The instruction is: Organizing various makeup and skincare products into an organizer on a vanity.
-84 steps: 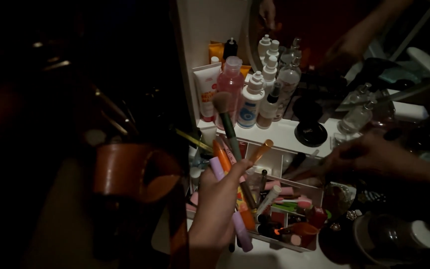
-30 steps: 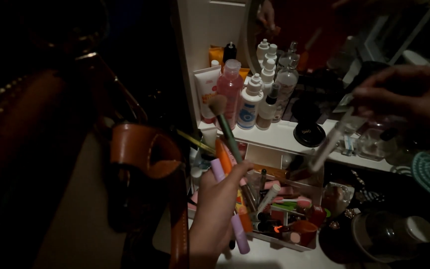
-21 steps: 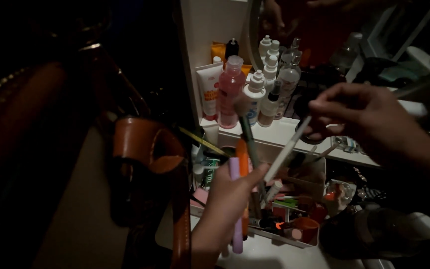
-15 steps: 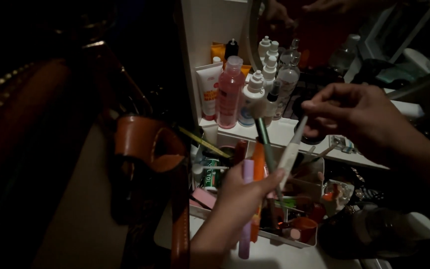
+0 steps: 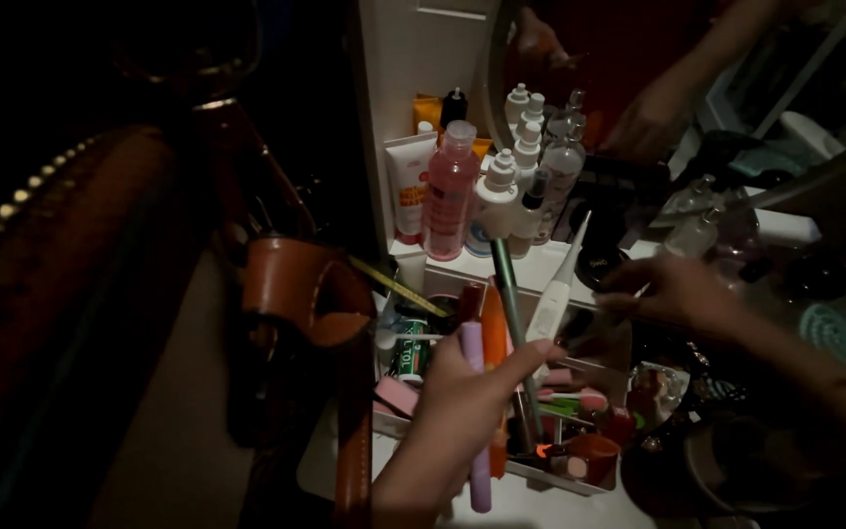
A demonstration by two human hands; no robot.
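So the left hand (image 5: pixel 462 397) was clamped round a whole bunch of stuff: a green-handled makeup brush (image 5: pixel 508 294), a white pen-shaped stick (image 5: pixel 553 294), an orange tube (image 5: pixel 493 318) and a lilac tube (image 5: pixel 475 392), all fanned up above the fist. The right hand (image 5: pixel 668 292) was off to the right, fingers curled over the cluttered white organiser tray (image 5: pixel 550 477); couldn't tell if it held anything.

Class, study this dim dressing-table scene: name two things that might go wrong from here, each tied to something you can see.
1. The left hand grips a whole bundle: green-handled brush, white pen-like stick, orange tube and lilac tube. One might slip out.
2. The right hand reaches low beside crowded bottles on the white shelf; in this poor light it may knock one over.
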